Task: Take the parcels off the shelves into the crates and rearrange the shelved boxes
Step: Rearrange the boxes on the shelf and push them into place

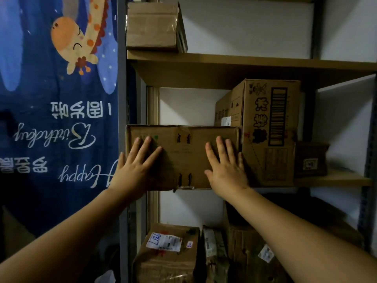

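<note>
A wide brown cardboard box point(183, 154) sits at the left end of the middle shelf, its front face toward me. My left hand point(134, 168) lies flat on the box's left part with fingers straight and spread. My right hand point(226, 168) presses flat on its right part, fingers straight. To the right, touching it, stands a taller printed box point(269, 131) with a barcode. A small dark box point(311, 159) sits further right on the same shelf. One taped box point(153, 25) stands on the top shelf.
The lower shelf holds several parcels, one point(167, 252) with a white label, others point(244, 254) packed beside it. A grey upright post point(122, 119) bounds the shelf on the left. A blue birthday curtain point(57, 119) hangs left of it. The shelf board point(336, 178) shows bare wood at right.
</note>
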